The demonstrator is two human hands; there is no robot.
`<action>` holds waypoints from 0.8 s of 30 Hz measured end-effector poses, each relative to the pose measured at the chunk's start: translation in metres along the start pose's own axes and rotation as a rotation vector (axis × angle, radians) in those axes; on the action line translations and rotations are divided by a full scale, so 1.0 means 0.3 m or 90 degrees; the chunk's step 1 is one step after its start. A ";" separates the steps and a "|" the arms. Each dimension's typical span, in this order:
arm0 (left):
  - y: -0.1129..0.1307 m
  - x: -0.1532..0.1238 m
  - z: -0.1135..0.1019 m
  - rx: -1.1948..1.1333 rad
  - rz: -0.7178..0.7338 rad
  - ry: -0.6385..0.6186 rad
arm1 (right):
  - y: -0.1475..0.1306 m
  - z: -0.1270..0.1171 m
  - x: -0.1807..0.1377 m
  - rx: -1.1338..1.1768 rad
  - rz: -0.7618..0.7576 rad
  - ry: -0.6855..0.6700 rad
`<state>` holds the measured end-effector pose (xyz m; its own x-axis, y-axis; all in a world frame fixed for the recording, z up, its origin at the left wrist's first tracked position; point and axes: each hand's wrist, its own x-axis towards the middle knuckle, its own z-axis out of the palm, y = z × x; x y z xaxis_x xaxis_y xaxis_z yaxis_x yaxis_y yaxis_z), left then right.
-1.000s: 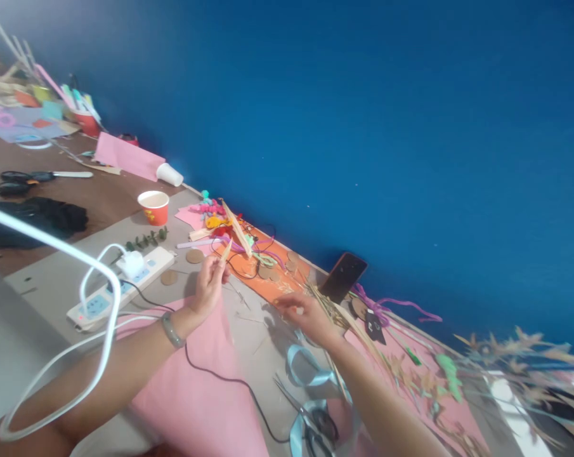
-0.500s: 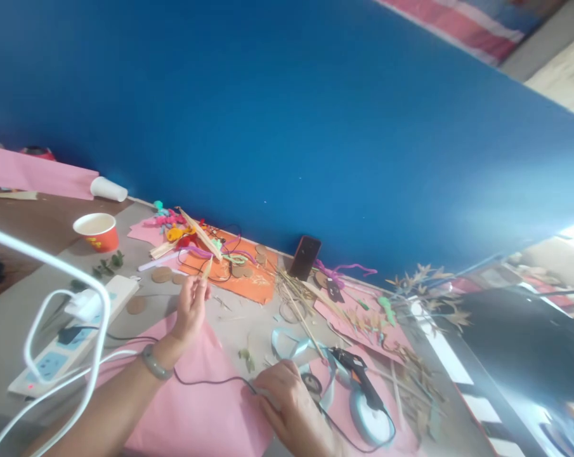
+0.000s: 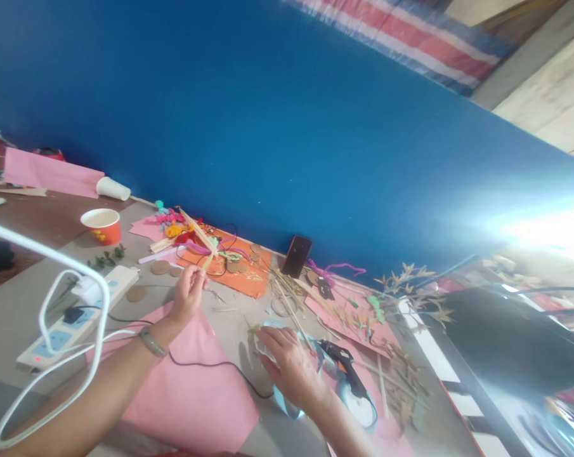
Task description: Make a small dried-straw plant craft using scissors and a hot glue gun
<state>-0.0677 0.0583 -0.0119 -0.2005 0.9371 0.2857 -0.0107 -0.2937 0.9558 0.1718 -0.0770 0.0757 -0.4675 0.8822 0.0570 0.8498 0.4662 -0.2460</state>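
My left hand (image 3: 188, 292) is pinched round a narrow, pointed, pale yellowish strip (image 3: 208, 261), held up over the top edge of a pink paper sheet (image 3: 196, 387). My right hand (image 3: 289, 362) is stretched over the grey tabletop with fingers extended and the thumb apart. Its fingertips are beside a small green sprig (image 3: 252, 331); whether they touch it I cannot tell. Under and behind this hand lies light blue ribbon (image 3: 287, 406), partly hidden. A black glue gun (image 3: 346, 365) rests to its right, by a ribbon roll (image 3: 360, 406).
A power strip (image 3: 84, 311) with a looping white cable (image 3: 106, 298) occupies the left, near a red paper cup (image 3: 102, 227). A phone (image 3: 297, 256) leans against the blue wall (image 3: 267, 127). Orange paper (image 3: 248, 282), wooden discs (image 3: 160, 267) and dried stalks (image 3: 405, 381) are scattered about. A black cord (image 3: 210, 364) crosses the pink sheet.
My right hand has come off the black cord, moved up and forward toward the green sprig, and its fingers have straightened. My left hand still holds the strip, slightly lower. The view has shifted.
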 end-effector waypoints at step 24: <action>-0.010 -0.003 -0.005 0.041 -0.009 -0.035 | 0.095 0.050 -0.037 0.158 0.116 0.115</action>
<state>-0.0689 0.0580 -0.0151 -0.1472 0.9504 0.2740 0.0496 -0.2696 0.9617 0.1976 -0.0747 0.0536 -0.2438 0.9573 0.1554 0.8197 0.2890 -0.4945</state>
